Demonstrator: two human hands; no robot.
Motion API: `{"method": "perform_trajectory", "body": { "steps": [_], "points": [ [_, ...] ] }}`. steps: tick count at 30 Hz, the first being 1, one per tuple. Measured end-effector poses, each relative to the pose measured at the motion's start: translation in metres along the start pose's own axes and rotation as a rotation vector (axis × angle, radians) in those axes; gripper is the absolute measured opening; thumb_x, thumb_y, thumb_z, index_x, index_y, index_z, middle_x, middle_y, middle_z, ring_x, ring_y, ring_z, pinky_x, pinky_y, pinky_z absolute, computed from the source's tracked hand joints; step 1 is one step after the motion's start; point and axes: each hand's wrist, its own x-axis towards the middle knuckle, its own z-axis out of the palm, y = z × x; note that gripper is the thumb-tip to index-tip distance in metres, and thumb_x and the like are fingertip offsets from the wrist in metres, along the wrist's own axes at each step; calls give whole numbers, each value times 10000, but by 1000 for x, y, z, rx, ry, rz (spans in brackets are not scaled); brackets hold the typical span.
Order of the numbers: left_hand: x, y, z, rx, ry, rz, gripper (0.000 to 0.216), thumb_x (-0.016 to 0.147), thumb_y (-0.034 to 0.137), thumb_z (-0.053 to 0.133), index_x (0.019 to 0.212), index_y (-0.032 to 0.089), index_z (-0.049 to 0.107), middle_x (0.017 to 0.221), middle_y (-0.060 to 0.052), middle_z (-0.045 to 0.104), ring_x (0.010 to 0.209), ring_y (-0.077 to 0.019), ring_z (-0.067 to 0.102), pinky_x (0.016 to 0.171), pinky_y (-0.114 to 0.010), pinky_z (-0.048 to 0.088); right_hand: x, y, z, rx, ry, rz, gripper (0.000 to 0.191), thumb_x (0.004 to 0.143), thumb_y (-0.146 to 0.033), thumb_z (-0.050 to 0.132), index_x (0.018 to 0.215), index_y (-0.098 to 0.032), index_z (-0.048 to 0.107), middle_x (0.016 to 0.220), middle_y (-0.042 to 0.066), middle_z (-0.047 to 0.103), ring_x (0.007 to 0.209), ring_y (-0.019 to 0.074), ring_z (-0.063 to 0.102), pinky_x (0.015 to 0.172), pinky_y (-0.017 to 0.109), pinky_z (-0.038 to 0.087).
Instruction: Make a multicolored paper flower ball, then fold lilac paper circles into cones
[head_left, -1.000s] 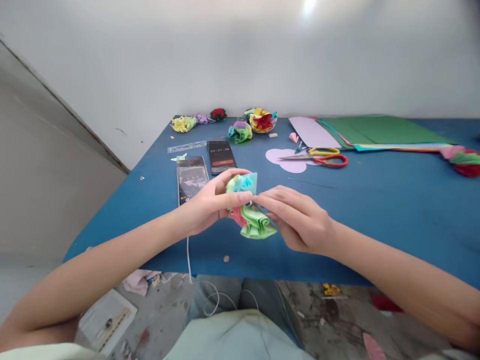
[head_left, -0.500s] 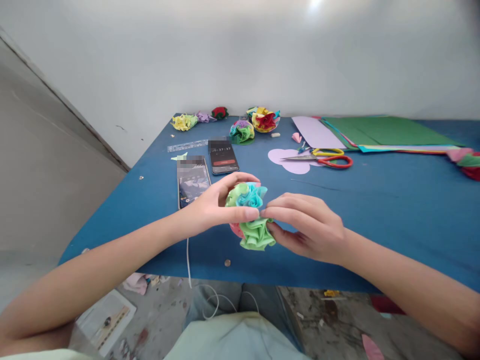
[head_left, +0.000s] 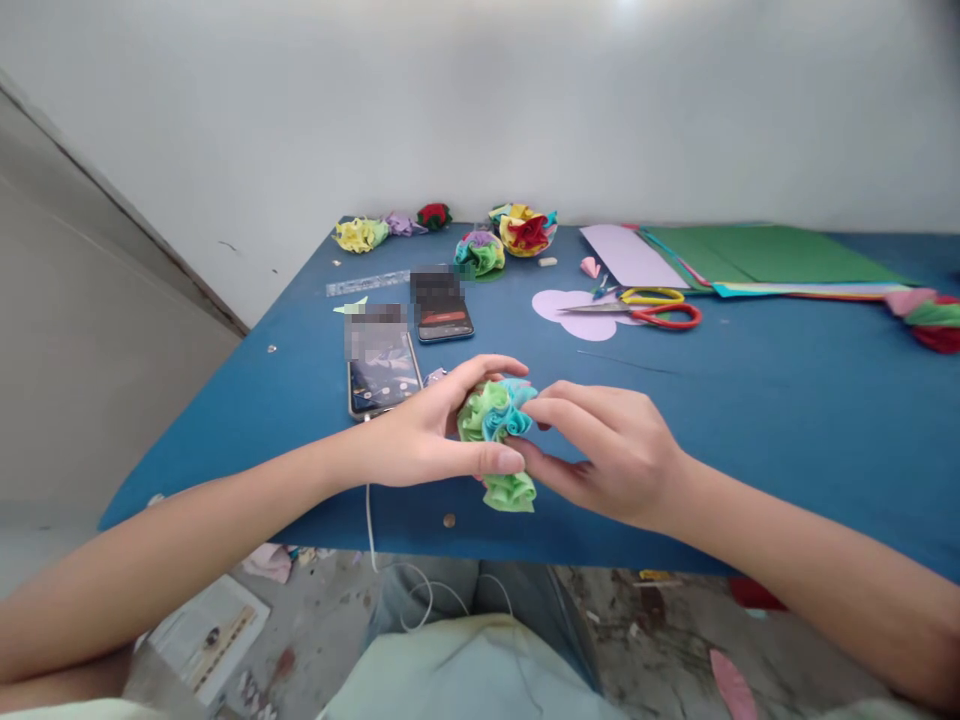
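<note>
The left hand (head_left: 420, 440) cups a ruffled paper flower (head_left: 484, 415); the right hand (head_left: 615, 455) pinches its right side, over a blue table's (head_left: 787, 400) near part. Farther right, scissors (head_left: 664, 314) lie on purple paper (head_left: 589, 327).

You wear a pale green top (head_left: 465, 685), its cloth shading toward pale blue on the right and creased with soft folds. At the near left edge shows a bit of sleeve (head_left: 82, 711), also pale green. Your trousers (head_left: 544, 615) are a muted grey-blue. Your forearms (head_left: 240, 525) are bare and slender; your left hand (head_left: 431, 435) and right hand (head_left: 619, 455) are ungloved, with long, slim fingers.
</note>
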Motion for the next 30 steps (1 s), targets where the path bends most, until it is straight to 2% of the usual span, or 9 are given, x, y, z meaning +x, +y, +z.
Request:
{"method": "perform_trajectory", "body": {
  "steps": [4, 6, 8, 11, 13, 19, 22, 27, 30],
  "points": [
    [-2, 1, 1, 256, 33, 26, 566, 803, 354, 583, 1290, 262, 309, 1153, -61, 482, 1034, -192, 523, 862, -323, 477, -1, -3, 2, 24, -6, -10, 94, 803, -230, 552, 863, -159, 536, 778, 49, 642, 656, 123, 583, 584, 227, 447],
    [-4, 3, 3, 490, 141, 149, 556, 809, 355, 570, 1292, 231, 324, 1242, -88, 437, 1149, -218, 446, 959, -358, 407, 0, -4, 3, 19, -1, 0, 69, 801, -222, 539, 839, -165, 534, 766, 46, 641, 649, 121, 581, 581, 224, 451],
    [-6, 4, 6, 729, 281, 347, 525, 789, 342, 588, 1250, 190, 388, 1272, -115, 412, 1201, -240, 385, 1010, -386, 344, 1, -4, 4, -24, 12, -6, 53, 801, -216, 523, 810, -165, 532, 717, 37, 626, 623, 124, 573, 564, 227, 448],
    [-8, 6, 11, 980, 350, 566, 422, 750, 337, 624, 1108, 152, 497, 1110, -125, 523, 1073, -247, 462, 955, -416, 355, 2, -2, 6, -72, 13, -32, 56, 802, -207, 513, 777, -159, 527, 661, 27, 596, 580, 128, 552, 538, 237, 431],
    [-9, 7, 13, 1059, 337, 570, 341, 752, 314, 621, 1031, 146, 522, 993, -108, 568, 971, -233, 496, 899, -413, 371, 3, -1, 6, -53, -11, -40, 76, 808, -225, 511, 769, -161, 521, 668, 27, 585, 572, 126, 541, 527, 239, 415],
    [-10, 14, 10, 1024, 243, 404, 122, 805, 171, 505, 906, 165, 573, 898, -75, 585, 850, -189, 499, 795, -364, 401, 3, 1, 4, 189, -90, 37, 46, 806, -173, 465, 815, -167, 509, 675, -5, 522, 558, 92, 467, 515, 207, 376],
    [-9, 13, 8, 943, 179, 442, 114, 812, 127, 487, 853, 164, 587, 797, -49, 587, 759, -154, 489, 751, -326, 424, 3, 1, 1, 343, -191, 92, 69, 812, -217, 516, 855, -164, 510, 719, -6, 514, 593, 81, 452, 534, 197, 373],
    [-8, 9, 7, 890, 138, 494, 128, 810, 111, 481, 798, 171, 593, 755, -44, 590, 711, -144, 491, 726, -318, 447, 10, 6, -6, 577, -290, 197, 240, 789, -305, 627, 646, -167, 493, 609, -47, 465, 543, 55, 389, 512, 174, 338],
    [-8, 9, 6, 900, 136, 481, 141, 817, 116, 469, 797, 180, 594, 759, -50, 595, 702, -149, 493, 722, -327, 452, 14, 9, -9, 691, -356, 274, 233, 814, -304, 598, 647, -160, 522, 601, -42, 498, 548, 56, 396, 515, 179, 342]
  ]
}}
